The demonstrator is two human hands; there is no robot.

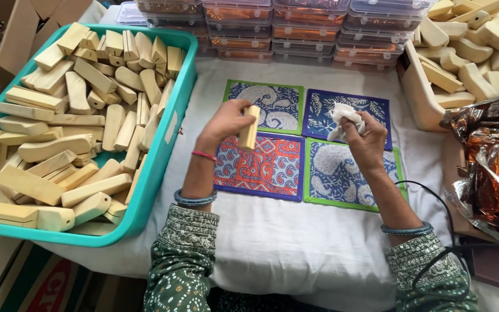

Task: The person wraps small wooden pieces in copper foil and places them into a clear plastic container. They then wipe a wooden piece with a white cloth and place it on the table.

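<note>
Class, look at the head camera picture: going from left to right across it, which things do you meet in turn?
Teal tray of wooden blocks → left hand holding a wooden block → right hand holding a white cloth → crumpled foil wrapper.

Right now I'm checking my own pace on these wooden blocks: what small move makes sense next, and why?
Probably bring the white cloth in your right hand over to the wooden block held upright in your left hand and wipe it. Block and cloth are both raised above the patterned mats, apart, not yet touching.
</note>
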